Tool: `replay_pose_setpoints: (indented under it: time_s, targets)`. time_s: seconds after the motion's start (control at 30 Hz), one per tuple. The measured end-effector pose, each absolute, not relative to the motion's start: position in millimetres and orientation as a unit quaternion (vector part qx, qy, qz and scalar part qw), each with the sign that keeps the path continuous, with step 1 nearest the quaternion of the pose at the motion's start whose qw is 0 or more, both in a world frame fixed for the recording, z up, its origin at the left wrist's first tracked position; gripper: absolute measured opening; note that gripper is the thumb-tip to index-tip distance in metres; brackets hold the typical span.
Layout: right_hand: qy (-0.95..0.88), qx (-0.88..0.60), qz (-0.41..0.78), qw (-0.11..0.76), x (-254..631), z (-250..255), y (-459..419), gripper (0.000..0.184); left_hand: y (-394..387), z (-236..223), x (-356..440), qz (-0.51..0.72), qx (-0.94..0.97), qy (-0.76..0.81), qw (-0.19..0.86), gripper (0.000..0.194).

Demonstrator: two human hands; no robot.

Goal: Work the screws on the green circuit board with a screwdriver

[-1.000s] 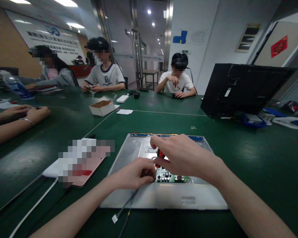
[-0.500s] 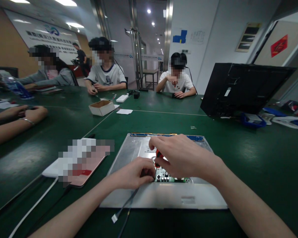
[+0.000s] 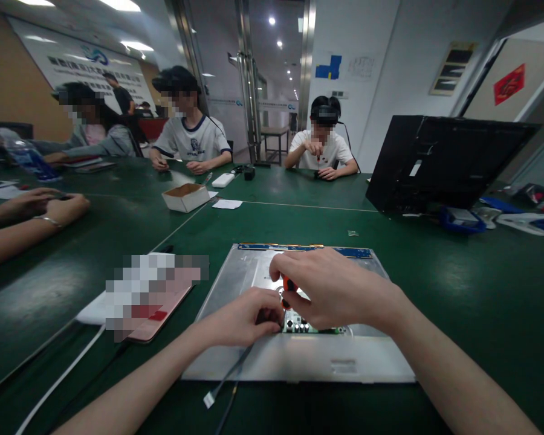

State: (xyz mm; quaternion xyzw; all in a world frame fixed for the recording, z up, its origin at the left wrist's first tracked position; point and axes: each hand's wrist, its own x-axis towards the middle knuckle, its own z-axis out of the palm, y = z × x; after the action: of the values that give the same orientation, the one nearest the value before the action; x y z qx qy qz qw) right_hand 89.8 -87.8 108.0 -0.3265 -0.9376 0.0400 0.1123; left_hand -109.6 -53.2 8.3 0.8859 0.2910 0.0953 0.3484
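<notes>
A silvery display panel (image 3: 294, 360) lies on the green table before me, a small green circuit board (image 3: 306, 327) near its middle and a blue strip board (image 3: 353, 252) along its far edge. My right hand (image 3: 335, 287) is closed around the orange-and-black handle of a screwdriver (image 3: 290, 283), held upright over the circuit board; its tip is hidden. At the board's left end, my left hand (image 3: 242, 315) has its fingers pinched together, and what they hold cannot be made out. Cables (image 3: 229, 377) run from under that hand over the panel's near edge, one ending in a white connector.
To the left lie a pink phone (image 3: 167, 311) and a pixelated white object (image 3: 93, 309) with a white cord. An open small box (image 3: 185, 199) stands farther off. A big black monitor housing (image 3: 448, 163) leans at the right. Several co-workers sit around the table, one co-worker's hands (image 3: 66, 208) at far left.
My right hand has shifted and turned slightly with the screwdriver, showing more of its handle. My left hand stays put. Across the table, co-workers have moved their hands and heads.
</notes>
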Motion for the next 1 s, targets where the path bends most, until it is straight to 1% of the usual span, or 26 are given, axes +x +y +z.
replay_pose_setpoints:
  time_s: [0.23, 0.33, 0.43, 0.5, 0.7, 0.8, 0.87, 0.93, 1.0]
  targets:
    - [-0.935, -0.345, -0.011, 0.081, 88.6, 108.2, -86.3, 0.016, -55.4, 8.3, -109.7, 0.104, 0.871, 0.289, 0.384, 0.01]
    - [-0.941, -0.322, 0.01, 0.099, 90.1, 109.3, -88.6, 0.014, -54.0, 6.4, -110.6, 0.11, 0.878, 0.281, 0.372, 0.008]
    - [-0.943, -0.307, 0.027, 0.123, 91.3, 108.7, -89.9, 0.019, -52.7, 5.7, -111.2, 0.11, 0.886, 0.274, 0.359, 0.003]
    - [-0.941, -0.312, 0.034, 0.125, 91.2, 107.6, -88.9, 0.018, -52.9, 6.1, -111.1, 0.11, 0.886, 0.274, 0.358, 0.002]
    - [-0.932, -0.352, 0.001, 0.081, 88.5, 106.3, -83.0, 0.016, -55.4, 5.8, -109.8, 0.097, 0.871, 0.298, 0.377, 0.004]
    - [-0.94, -0.325, 0.018, 0.101, 89.2, 106.7, -84.5, 0.015, -54.6, 3.7, -109.9, 0.107, 0.872, 0.295, 0.376, 0.005]
    - [-0.945, -0.305, 0.034, 0.117, 90.3, 106.7, -86.5, 0.019, -53.7, 2.8, -110.0, 0.113, 0.876, 0.287, 0.37, 0.005]
    - [-0.946, -0.296, 0.043, 0.124, 91.1, 106.1, -87.8, 0.022, -53.4, 3.0, -110.0, 0.112, 0.879, 0.286, 0.363, 0.005]
    - [-0.945, -0.299, 0.044, 0.125, 91.3, 104.8, -87.3, 0.02, -54.0, 4.7, -109.6, 0.108, 0.88, 0.293, 0.358, 0.005]
